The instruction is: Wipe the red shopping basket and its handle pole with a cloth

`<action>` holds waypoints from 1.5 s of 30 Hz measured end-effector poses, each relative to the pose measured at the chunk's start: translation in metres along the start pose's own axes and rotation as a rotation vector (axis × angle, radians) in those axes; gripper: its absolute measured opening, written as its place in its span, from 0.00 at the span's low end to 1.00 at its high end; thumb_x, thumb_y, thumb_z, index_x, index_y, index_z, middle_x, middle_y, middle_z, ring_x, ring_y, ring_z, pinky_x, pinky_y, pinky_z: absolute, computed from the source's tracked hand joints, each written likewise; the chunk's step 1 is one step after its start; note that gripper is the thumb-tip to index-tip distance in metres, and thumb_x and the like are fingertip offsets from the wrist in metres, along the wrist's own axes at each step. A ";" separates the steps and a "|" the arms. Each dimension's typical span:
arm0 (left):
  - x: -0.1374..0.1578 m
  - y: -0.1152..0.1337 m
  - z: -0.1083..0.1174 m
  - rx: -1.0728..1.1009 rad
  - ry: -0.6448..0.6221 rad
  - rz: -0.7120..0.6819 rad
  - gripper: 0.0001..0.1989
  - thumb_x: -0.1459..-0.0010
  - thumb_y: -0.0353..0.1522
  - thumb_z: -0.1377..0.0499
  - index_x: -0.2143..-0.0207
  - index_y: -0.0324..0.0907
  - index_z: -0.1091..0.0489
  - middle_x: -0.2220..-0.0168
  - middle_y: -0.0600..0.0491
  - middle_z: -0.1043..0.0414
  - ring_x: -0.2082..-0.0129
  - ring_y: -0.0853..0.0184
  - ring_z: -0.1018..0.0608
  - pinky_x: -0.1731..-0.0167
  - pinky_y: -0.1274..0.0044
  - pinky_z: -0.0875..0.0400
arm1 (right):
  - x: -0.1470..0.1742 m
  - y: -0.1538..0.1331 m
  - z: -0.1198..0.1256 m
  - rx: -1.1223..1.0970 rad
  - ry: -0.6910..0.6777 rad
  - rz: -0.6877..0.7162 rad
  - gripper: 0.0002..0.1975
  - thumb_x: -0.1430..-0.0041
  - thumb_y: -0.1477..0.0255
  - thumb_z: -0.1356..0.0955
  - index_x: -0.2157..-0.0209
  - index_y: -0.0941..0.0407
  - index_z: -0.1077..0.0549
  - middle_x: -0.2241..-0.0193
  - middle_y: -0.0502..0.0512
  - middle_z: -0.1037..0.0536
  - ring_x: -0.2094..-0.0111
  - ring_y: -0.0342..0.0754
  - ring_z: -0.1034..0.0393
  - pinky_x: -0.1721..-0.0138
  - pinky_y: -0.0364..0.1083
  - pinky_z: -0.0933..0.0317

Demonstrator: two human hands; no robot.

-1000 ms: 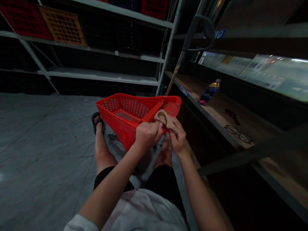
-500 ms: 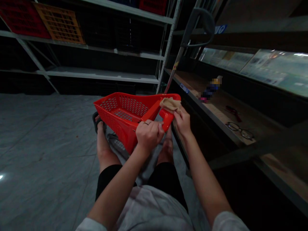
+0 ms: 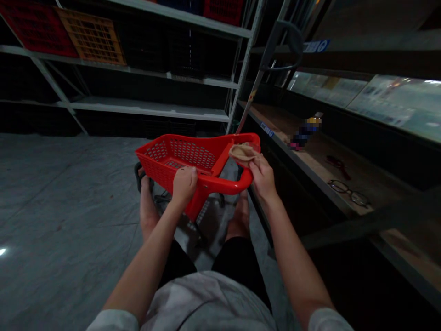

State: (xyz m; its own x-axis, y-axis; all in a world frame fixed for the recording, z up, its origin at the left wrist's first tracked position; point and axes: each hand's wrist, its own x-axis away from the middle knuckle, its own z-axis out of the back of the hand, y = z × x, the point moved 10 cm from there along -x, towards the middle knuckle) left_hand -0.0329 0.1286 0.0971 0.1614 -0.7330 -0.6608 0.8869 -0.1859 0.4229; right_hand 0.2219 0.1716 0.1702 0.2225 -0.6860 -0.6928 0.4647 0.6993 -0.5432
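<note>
A red plastic shopping cart (image 3: pixel 193 151) with a perforated basket stands between my legs, its looped handle (image 3: pixel 227 186) toward me. My left hand (image 3: pixel 185 185) is closed over the near side rim of the basket, with the fingers over the edge. My right hand (image 3: pixel 262 177) pinches a beige cloth (image 3: pixel 243 153), which lies against the right part of the handle loop. The cloth and my fingers hide part of that handle. Below the basket, dark wheels and a lower frame show in the shade.
To the right, a wooden shelf (image 3: pixel 310 156) holds eyeglasses (image 3: pixel 349 192), a dark red item (image 3: pixel 337 166) and a blurred-out bottle-like object (image 3: pixel 305 133). A grey-handled pole (image 3: pixel 253 94) leans by it. Metal racks behind carry a yellow crate (image 3: pixel 92 39) and red crates.
My left hand has let go of the handle's near bar and moved left onto the basket rim. My right hand stays with the cloth at the handle's right side.
</note>
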 end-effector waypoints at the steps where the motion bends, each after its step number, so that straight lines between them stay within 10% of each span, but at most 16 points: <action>1: 0.002 0.000 -0.003 -0.023 0.027 0.024 0.25 0.30 0.36 0.65 0.72 0.44 0.34 0.70 0.45 0.28 0.65 0.58 0.26 0.59 0.67 0.33 | 0.015 -0.016 -0.002 0.044 0.009 0.009 0.21 0.31 0.67 0.40 0.41 0.52 0.28 0.40 0.58 0.26 0.37 0.54 0.34 0.31 0.59 0.46; 7: 0.012 0.009 -0.008 -0.011 0.159 0.114 0.23 0.30 0.35 0.65 0.71 0.45 0.35 0.70 0.46 0.29 0.66 0.58 0.27 0.58 0.66 0.36 | 0.085 -0.111 -0.047 0.516 0.068 0.208 0.24 0.32 0.74 0.39 0.36 0.53 0.35 0.35 0.59 0.33 0.31 0.56 0.44 0.31 0.62 0.52; 14: 0.012 0.016 -0.012 0.021 0.059 0.028 0.21 0.29 0.36 0.62 0.73 0.47 0.37 0.71 0.49 0.30 0.67 0.59 0.29 0.58 0.67 0.37 | 0.083 -0.108 -0.085 0.743 0.102 0.312 0.19 0.31 0.77 0.38 0.43 0.53 0.28 0.38 0.54 0.27 0.32 0.49 0.43 0.29 0.54 0.64; 19: 0.012 0.021 -0.013 -0.040 0.060 -0.009 0.22 0.30 0.34 0.65 0.73 0.46 0.39 0.72 0.48 0.32 0.67 0.59 0.29 0.60 0.68 0.38 | 0.117 -0.089 -0.038 0.580 0.245 0.348 0.18 0.35 0.79 0.35 0.48 0.51 0.24 0.42 0.55 0.24 0.30 0.50 0.46 0.31 0.55 0.55; 23: 0.011 0.027 -0.016 -0.047 0.058 -0.034 0.22 0.30 0.33 0.65 0.72 0.45 0.38 0.73 0.48 0.32 0.68 0.59 0.29 0.61 0.68 0.39 | 0.092 -0.028 0.014 0.370 0.270 0.059 0.20 0.34 0.74 0.40 0.47 0.49 0.24 0.40 0.56 0.26 0.33 0.54 0.39 0.32 0.62 0.50; 27: 0.009 0.035 -0.016 -0.056 0.083 -0.052 0.21 0.30 0.32 0.64 0.72 0.45 0.37 0.73 0.48 0.31 0.68 0.58 0.30 0.62 0.68 0.39 | 0.023 0.046 0.038 0.030 0.125 -0.193 0.17 0.36 0.67 0.37 0.52 0.53 0.21 0.43 0.58 0.23 0.39 0.55 0.32 0.35 0.57 0.41; 31: 0.010 0.039 -0.015 -0.092 0.099 -0.050 0.21 0.31 0.31 0.62 0.72 0.45 0.36 0.73 0.47 0.31 0.69 0.58 0.30 0.63 0.67 0.40 | -0.031 0.045 0.037 0.009 -0.094 -0.130 0.14 0.40 0.71 0.34 0.56 0.53 0.19 0.45 0.57 0.22 0.40 0.55 0.32 0.36 0.57 0.42; 38: 0.012 0.041 -0.009 -0.093 0.088 -0.047 0.22 0.31 0.30 0.62 0.70 0.44 0.33 0.72 0.47 0.30 0.68 0.58 0.29 0.61 0.67 0.38 | -0.016 -0.063 -0.065 0.152 -0.910 0.272 0.25 0.49 0.88 0.37 0.56 0.53 0.19 0.53 0.55 0.19 0.51 0.47 0.26 0.47 0.46 0.36; 45: 0.013 0.040 -0.009 -0.065 -0.001 -0.047 0.22 0.29 0.32 0.63 0.70 0.45 0.34 0.72 0.48 0.29 0.67 0.59 0.28 0.62 0.68 0.36 | -0.059 -0.024 -0.140 0.491 -1.185 0.333 0.23 0.49 0.86 0.34 0.53 0.56 0.21 0.56 0.54 0.17 0.57 0.46 0.24 0.57 0.40 0.36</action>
State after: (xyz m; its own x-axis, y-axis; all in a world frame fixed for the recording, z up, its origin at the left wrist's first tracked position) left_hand 0.0091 0.1177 0.0996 0.1185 -0.7253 -0.6781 0.9196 -0.1775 0.3505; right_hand 0.0781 0.2233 0.1576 0.8778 -0.4315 0.2080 0.4464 0.8943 -0.0288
